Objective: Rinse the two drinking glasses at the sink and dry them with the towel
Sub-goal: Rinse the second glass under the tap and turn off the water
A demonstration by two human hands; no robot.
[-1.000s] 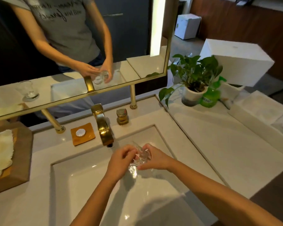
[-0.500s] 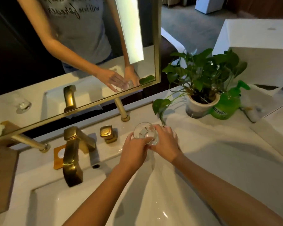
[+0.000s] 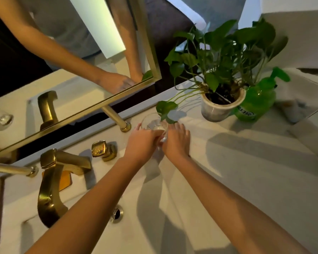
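A clear drinking glass (image 3: 151,123) stands upright on the white counter behind the sink's right corner, close to a trailing plant leaf. My left hand (image 3: 140,143) wraps its left side and my right hand (image 3: 176,142) holds its right side. Both hands touch the glass. A second glass (image 3: 3,119) shows only as a reflection in the mirror at far left. The white sink basin (image 3: 154,217) lies under my forearms. No towel is in view.
A gold faucet (image 3: 51,180) and gold knob (image 3: 102,150) stand left of my hands. A potted green plant (image 3: 218,105) and green spray bottle (image 3: 255,101) sit just right of the glass. The gold-framed mirror (image 3: 99,105) rises behind, on gold posts.
Both hands carried the glass from over the basin, up and back to the right, onto the counter beside the plant. The view swung right, so the towel tray left the frame.
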